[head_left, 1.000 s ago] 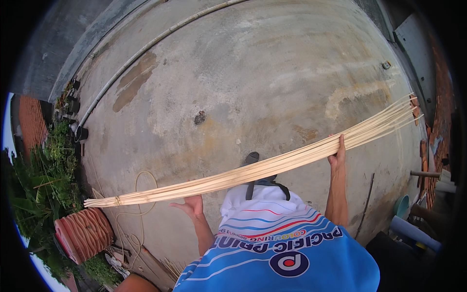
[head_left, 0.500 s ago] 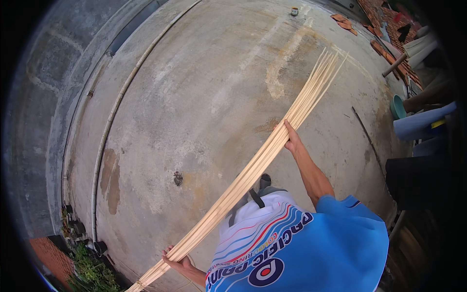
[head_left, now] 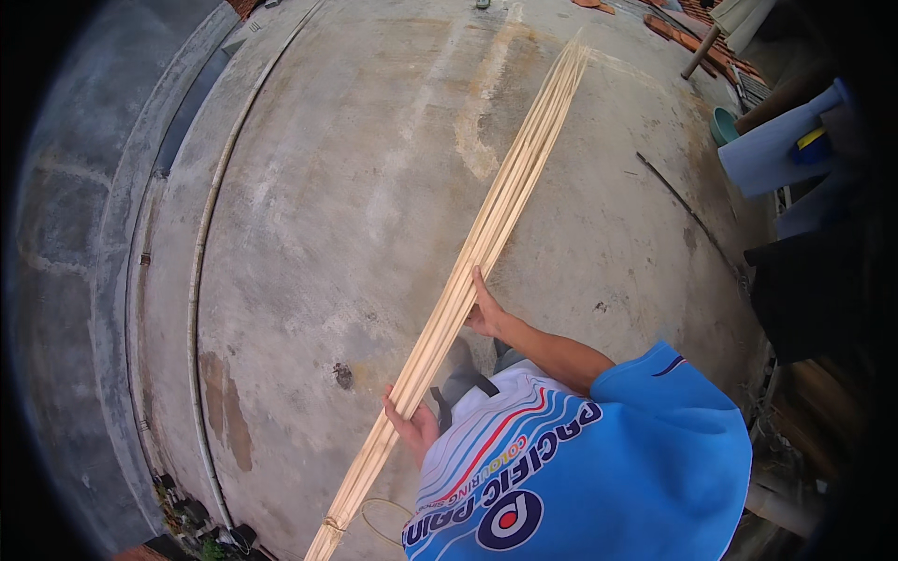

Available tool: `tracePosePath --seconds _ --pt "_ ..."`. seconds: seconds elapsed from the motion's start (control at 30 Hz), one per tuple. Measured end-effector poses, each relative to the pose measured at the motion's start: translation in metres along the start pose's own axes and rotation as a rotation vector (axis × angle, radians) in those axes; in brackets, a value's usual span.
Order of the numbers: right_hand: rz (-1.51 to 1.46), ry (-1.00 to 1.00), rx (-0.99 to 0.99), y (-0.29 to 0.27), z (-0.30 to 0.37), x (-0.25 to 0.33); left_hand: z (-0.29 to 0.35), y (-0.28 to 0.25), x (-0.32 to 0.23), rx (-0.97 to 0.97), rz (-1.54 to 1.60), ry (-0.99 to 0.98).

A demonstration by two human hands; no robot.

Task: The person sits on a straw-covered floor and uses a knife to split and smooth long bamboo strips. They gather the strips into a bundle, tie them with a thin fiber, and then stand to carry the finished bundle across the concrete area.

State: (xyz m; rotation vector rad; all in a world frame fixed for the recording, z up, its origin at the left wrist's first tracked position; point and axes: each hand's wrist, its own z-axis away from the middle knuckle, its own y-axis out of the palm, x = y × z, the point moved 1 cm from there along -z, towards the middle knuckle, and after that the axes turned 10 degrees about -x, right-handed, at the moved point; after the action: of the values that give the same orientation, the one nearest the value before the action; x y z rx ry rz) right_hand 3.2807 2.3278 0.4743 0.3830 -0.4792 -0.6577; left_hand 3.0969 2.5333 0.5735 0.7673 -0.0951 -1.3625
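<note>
A long bundle of thin pale wooden or bamboo strips (head_left: 453,316) slants across the view, from the bottom edge up to the far right of centre. My right hand (head_left: 484,309) is closed round its middle, thumb on top. Nearer the lower end, my left hand (head_left: 412,422) grips the same bundle from beneath, its fingers partly hidden by the strips. A tie (head_left: 334,525) wraps the bundle close to the bottom edge, with a thin loop (head_left: 383,505) curving out beside it. The far tips lie close together.
Stained concrete floor (head_left: 309,271) spreads around me. A long pole or pipe (head_left: 198,252) runs along the left side beside a low wall (head_left: 117,234). At right lie a thin dark stick (head_left: 687,208), a green bowl (head_left: 722,125) and hanging cloths (head_left: 776,150). Terracotta tiles (head_left: 687,45) sit farther back.
The bundle has swung steeper, and its far tips have drawn closer together. My right hand has come down and left along it; my left hand has moved up and right. The view has shifted.
</note>
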Motion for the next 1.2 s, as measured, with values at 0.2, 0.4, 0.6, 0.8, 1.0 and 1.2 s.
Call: tracePosePath --seconds 0.2,0.4,0.6,0.8,1.0,1.2 --pt "-0.179 0.138 0.041 -0.011 -0.034 -0.107 0.001 0.019 0.040 0.014 -0.284 0.053" --pt "-0.134 0.126 -0.015 0.011 0.021 -0.098 0.025 0.018 0.032 0.021 -0.301 0.150" --pt "-0.051 0.083 -0.165 0.022 0.042 -0.122 0.034 -0.023 -0.010 -0.050 -0.349 -0.184" --pt "-0.030 0.053 -0.290 -0.008 0.037 -0.139 0.104 0.031 -0.100 0.148 -1.174 0.001" --pt "-0.081 0.056 -0.320 -0.015 0.033 -0.146 0.021 -0.036 -0.209 0.289 -2.003 -0.382" --pt "-0.027 -0.086 -0.239 -0.010 0.011 -0.158 -0.002 -0.037 -0.206 0.353 -1.869 -0.663"
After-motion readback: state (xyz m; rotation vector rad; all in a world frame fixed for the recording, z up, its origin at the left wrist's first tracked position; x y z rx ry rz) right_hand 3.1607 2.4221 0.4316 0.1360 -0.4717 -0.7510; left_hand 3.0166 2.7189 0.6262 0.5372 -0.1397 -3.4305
